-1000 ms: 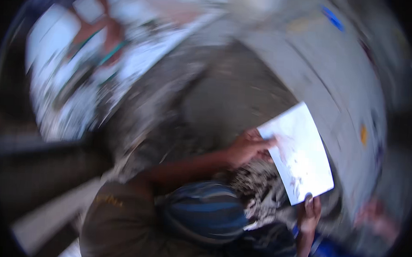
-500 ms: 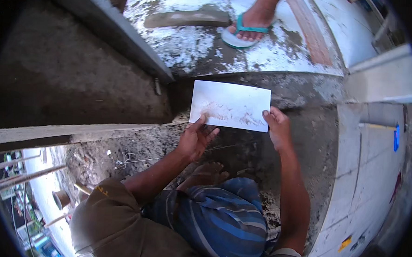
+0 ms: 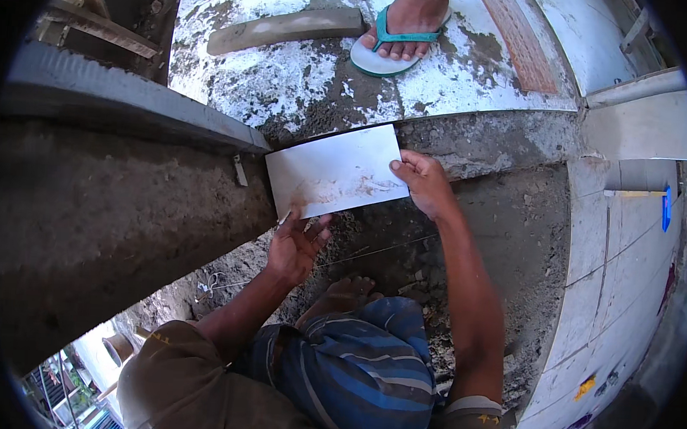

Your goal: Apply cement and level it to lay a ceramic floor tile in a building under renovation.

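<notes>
My right hand (image 3: 419, 183) grips the right end of a white rectangular tile (image 3: 338, 168), thumb on its face, which has brown smudges. The tile lies at a tilt across the inner corner between a dark ledge (image 3: 142, 212) and the raised white-speckled floor (image 3: 272, 86). At its lower-left edge, my left hand (image 3: 299, 243) has its fingers apart, palm partly upward, with fingertips touching or very near the edge. Below, a thin string (image 3: 357, 256) crosses the rough grey cement (image 3: 506, 223) by my bare foot (image 3: 347, 288).
Another person's sandalled foot (image 3: 399, 39) stands on the raised floor beside a grey bar (image 3: 283, 33) and a reddish strip (image 3: 512, 41). A metal-edged beam (image 3: 132, 95) runs along the left. Grey tiles (image 3: 596, 282) at right carry a blue-headed tool with yellow handle (image 3: 665, 208).
The blurred view has steadied and turned. Over the last half second the tile moved left toward the corner and tilted, its left end lower; my left hand slid down to its edge.
</notes>
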A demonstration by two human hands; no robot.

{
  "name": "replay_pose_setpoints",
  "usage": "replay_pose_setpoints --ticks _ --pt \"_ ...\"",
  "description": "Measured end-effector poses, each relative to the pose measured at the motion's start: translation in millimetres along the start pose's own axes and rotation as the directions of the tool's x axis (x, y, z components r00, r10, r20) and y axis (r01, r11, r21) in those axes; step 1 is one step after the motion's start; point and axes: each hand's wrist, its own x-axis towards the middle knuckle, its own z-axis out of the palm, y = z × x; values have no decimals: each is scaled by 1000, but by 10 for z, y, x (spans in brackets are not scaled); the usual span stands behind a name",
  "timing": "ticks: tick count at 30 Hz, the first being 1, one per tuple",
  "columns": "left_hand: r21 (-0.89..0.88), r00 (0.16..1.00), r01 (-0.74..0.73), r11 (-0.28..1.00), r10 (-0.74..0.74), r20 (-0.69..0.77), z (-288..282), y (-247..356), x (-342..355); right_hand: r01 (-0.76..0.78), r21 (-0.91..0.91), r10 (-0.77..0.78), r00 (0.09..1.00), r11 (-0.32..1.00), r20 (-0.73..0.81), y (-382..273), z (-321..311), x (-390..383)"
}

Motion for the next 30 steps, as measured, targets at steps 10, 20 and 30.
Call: replay_pose_setpoints --ticks 10,20,30 --pt "-20 999 51 998 -51 16 -44 72 43 -8 84 12 998 996 -55 -60 53 -25" --pt "15 993 84 996 -85 77 54 12 20 -41 5 41 997 999 -62 -108 -92 -50" --pt "86 996 40 995 -46 71 57 14 130 -60 3 60 991 998 -123 -88 -83 1"
